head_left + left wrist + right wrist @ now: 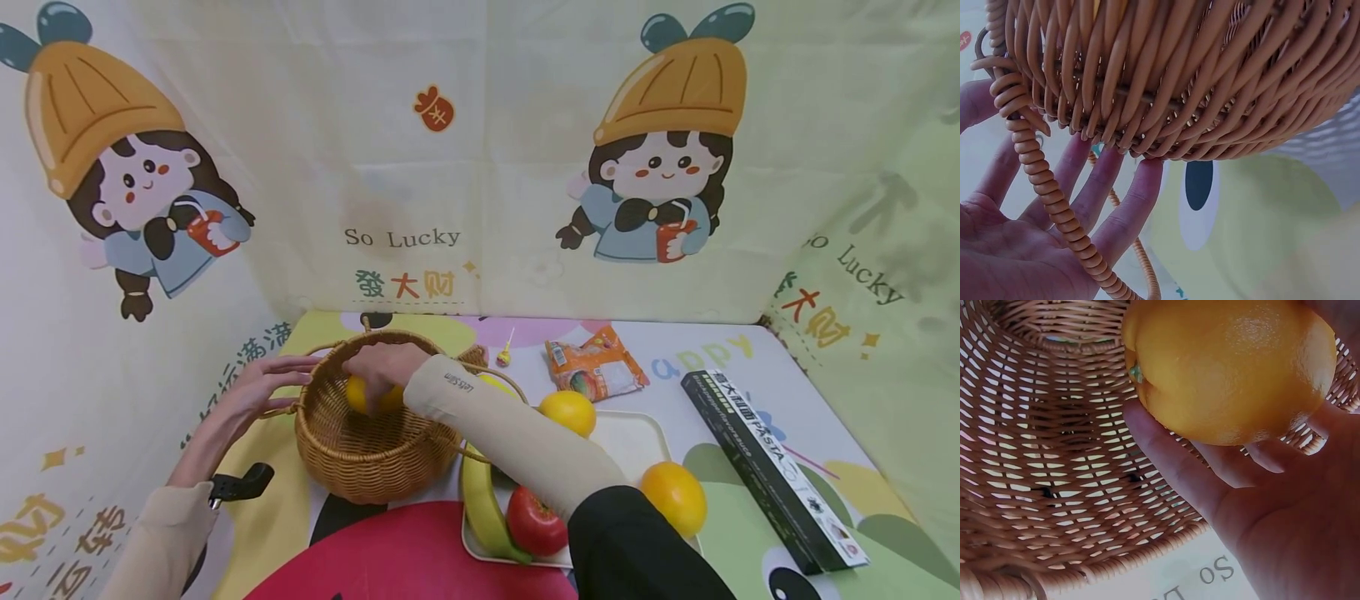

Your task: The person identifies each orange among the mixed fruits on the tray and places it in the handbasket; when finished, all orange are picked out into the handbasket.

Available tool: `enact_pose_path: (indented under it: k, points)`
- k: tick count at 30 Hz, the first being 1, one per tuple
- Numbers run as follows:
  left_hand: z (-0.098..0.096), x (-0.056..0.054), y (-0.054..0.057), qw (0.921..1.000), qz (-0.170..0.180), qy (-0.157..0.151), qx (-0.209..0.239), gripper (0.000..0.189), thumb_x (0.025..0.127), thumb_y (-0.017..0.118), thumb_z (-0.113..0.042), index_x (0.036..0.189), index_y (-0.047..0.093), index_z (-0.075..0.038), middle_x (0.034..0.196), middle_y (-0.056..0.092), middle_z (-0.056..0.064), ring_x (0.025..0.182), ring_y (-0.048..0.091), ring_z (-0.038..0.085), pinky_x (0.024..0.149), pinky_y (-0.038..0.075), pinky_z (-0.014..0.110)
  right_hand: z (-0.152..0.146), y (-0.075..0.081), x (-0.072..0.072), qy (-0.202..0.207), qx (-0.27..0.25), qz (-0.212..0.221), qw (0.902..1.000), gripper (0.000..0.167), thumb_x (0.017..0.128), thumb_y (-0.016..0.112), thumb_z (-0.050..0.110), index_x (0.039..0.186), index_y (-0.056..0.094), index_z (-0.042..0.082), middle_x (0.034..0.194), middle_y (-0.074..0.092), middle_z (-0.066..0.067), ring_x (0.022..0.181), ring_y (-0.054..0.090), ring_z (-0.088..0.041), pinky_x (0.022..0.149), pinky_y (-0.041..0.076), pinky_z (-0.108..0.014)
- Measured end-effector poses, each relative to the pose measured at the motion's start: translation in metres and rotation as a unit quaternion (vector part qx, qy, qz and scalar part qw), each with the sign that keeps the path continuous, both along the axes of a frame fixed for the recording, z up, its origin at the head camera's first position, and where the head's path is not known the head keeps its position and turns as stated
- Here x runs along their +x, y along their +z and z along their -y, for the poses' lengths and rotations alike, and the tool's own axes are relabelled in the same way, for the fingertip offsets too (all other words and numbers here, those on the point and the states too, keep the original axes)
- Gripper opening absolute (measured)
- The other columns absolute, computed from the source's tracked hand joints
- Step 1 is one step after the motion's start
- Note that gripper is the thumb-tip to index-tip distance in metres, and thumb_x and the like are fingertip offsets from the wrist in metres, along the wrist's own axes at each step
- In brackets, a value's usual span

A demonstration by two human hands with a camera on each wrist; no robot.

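A round wicker basket (378,475) with thin rope-like handles stands on the left of the table. Inside it, my right hand (386,365) holds an orange (357,395). The right wrist view shows the fingers and thumb around the fruit (1229,369), above the woven basket wall (1066,456). My left hand (262,387) is at the basket's left side. In the left wrist view its extended fingertips touch the wicker (1210,81), and a wrapped handle (1054,203) crosses in front of the palm.
Right of the basket, a white tray (633,427) bears a banana (483,508), a red round fruit (536,525) and oranges (567,412), partly hidden by my right sleeve. Behind lie a lollipop (503,358) and an orange packet (600,364). A long black pasta box (772,471) lies at right.
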State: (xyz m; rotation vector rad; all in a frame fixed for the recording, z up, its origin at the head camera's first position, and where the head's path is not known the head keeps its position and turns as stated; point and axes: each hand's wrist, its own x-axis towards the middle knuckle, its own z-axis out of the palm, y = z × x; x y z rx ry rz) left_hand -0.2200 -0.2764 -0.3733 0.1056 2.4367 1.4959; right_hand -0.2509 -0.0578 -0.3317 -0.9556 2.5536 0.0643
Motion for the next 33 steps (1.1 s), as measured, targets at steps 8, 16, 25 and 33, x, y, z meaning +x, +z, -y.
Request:
enact_pose_path:
  k: [8,16,25,33]
  points:
    - [-0.0001,-0.001,-0.0004,1.0,0.003,0.0,0.007,0.058,0.095,0.059,-0.036,0.141,0.047,-0.003,0.139,0.052,0.005,0.106,0.053,0.001,0.084,0.052,0.029,0.0005,-0.0016,0.0011,0.001,0.016,-0.005,0.9999,0.069,0.079,0.078,0.037,0.139,0.046,0.032,0.132,0.05,0.008,0.111,0.048,-0.008,0.087,0.044,-0.03]
    - [-0.003,-0.0014,-0.0012,1.0,0.0,0.001,-0.004,0.058,0.096,0.057,-0.036,0.142,0.045,-0.003,0.146,0.043,0.019,0.124,0.048,0.028,0.088,0.052,0.036,-0.0003,-0.0014,0.0014,0.002,0.015,-0.01,0.9998,0.061,0.081,0.076,0.034,0.136,0.049,0.028,0.126,0.055,0.008,0.104,0.052,-0.008,0.084,0.047,-0.03]
    - [-0.0026,-0.0013,0.0003,1.0,0.002,0.001,-0.002,0.059,0.095,0.059,-0.036,0.142,0.045,-0.002,0.142,0.048,0.014,0.109,0.055,0.006,0.084,0.053,0.031,0.0009,0.0002,0.0015,0.018,0.015,-0.025,0.9994,0.059,0.083,0.073,0.036,0.136,0.051,0.026,0.124,0.057,0.007,0.105,0.054,-0.01,0.087,0.048,-0.031]
    - [-0.0029,0.0,0.0023,0.9998,0.007,0.012,0.013,0.061,0.091,0.064,-0.037,0.14,0.048,-0.003,0.122,0.06,-0.01,0.1,0.057,-0.002,0.08,0.054,0.027,0.0014,0.0071,0.0043,0.022,0.006,-0.02,0.9995,0.057,0.083,0.073,0.037,0.135,0.051,0.026,0.126,0.055,0.008,0.109,0.053,-0.01,0.088,0.047,-0.03]
